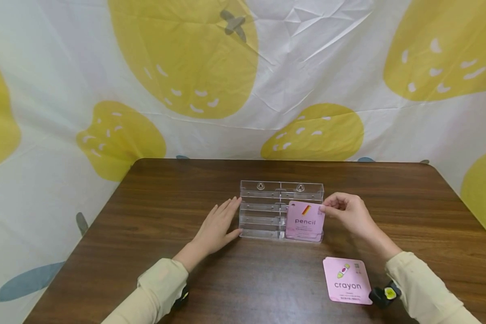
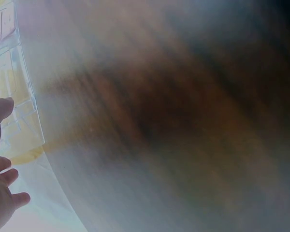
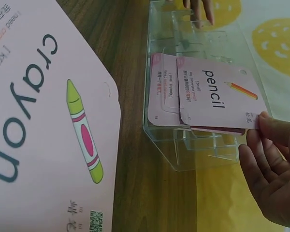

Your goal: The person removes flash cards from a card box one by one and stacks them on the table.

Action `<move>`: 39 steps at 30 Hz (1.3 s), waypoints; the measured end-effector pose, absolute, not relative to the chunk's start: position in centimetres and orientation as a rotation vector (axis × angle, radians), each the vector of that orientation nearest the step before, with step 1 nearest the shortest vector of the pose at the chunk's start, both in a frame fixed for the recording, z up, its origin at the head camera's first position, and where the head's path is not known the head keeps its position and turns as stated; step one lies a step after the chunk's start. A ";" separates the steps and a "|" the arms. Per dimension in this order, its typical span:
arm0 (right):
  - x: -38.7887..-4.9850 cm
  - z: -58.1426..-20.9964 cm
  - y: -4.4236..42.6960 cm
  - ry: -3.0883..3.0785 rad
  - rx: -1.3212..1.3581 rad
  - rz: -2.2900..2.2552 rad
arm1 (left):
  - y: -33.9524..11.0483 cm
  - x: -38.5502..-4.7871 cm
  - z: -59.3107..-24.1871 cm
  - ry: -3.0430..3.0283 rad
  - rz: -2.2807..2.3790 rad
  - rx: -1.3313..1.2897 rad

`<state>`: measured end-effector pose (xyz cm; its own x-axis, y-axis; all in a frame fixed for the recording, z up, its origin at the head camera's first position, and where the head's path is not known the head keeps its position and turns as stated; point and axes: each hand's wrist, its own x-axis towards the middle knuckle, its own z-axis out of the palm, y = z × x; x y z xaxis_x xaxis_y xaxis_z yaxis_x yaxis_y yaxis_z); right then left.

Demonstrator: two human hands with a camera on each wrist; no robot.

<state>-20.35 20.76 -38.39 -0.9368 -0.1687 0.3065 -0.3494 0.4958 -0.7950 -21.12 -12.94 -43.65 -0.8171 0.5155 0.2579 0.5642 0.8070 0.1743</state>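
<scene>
A clear plastic card rack (image 1: 260,208) with two columns of tiered pockets stands on the table. My right hand (image 1: 348,217) pinches the upper right corner of a pink flash card (image 1: 305,229) printed "pencil", which is partly inside a right-column pocket. In the right wrist view, another pink card (image 3: 163,104) sits in the pocket in front of it, and a sliver of card shows behind. With fingers extended, my left hand (image 1: 216,227) rests against the rack's left side. A pink "crayon" card (image 1: 347,281) lies near my right forearm, apparently atop a stack.
The dark wooden table (image 1: 166,189) extends around the rack. Behind it hangs a white cloth (image 1: 214,139) with yellow fruit shapes. A black wrist device (image 1: 384,294) on the right arm is close to the crayon card's edge.
</scene>
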 end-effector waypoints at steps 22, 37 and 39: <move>-20.1 -37.5 21.7 -2.526 0.497 1.665 | -12.9 -21.1 -43.5 -2.799 -0.352 -0.840; -18.8 -37.2 22.5 -2.552 0.471 1.669 | -12.8 -21.0 -43.4 -2.809 -0.349 -0.839; -18.6 -37.3 22.7 -2.554 0.460 1.680 | -12.8 -21.0 -43.4 -2.809 -0.347 -0.840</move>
<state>-18.59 22.69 -37.25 -0.9544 -0.2186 0.2034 -0.2734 0.3656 -0.8897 -21.05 -12.82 -43.42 -0.8215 0.5148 0.2453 0.5590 0.8120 0.1678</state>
